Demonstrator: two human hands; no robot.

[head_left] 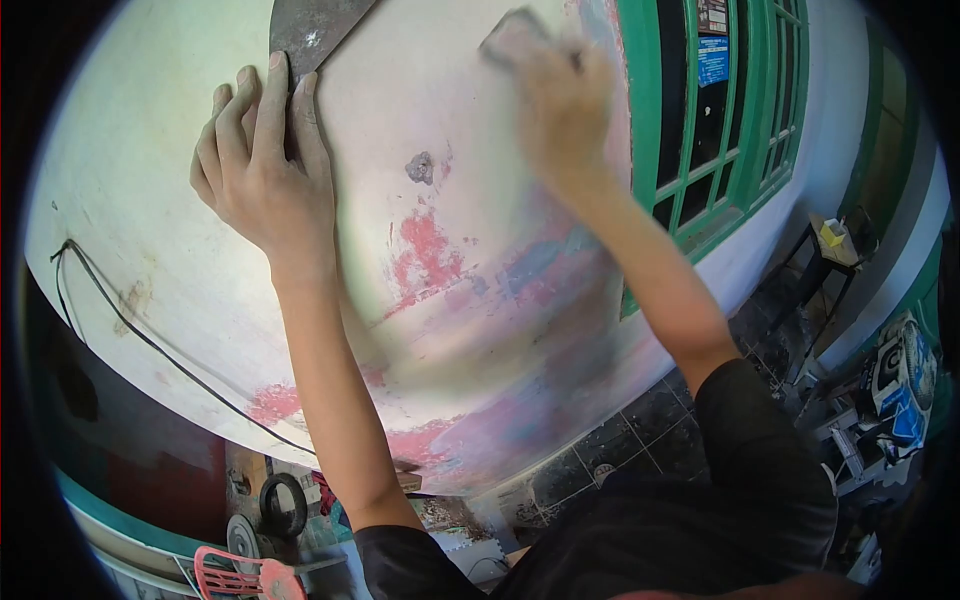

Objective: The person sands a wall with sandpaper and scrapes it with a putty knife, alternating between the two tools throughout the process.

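A dark grey flat sheet (312, 35), worn pale at one spot and narrowing at its lower end, lies against the wall at the top of the view. My left hand (255, 160) pinches its lower end between thumb and fingers, close to the painted wall (400, 120). Further right, my right hand (565, 110) is smeared by motion and closed round a small flat pad (515, 38) with dark edges, held at the wall near the window frame. Below and between my hands, the wall shows a chipped grey spot (420, 168) and red patches (428, 250).
A green barred window (700, 190) borders the work area on the right. A black cable (170, 345) hangs across the lower left wall. Below are a pink chair (245, 575), a tyre (284, 505) and dark floor tiles (600, 450). A small table (840, 245) stands far right.
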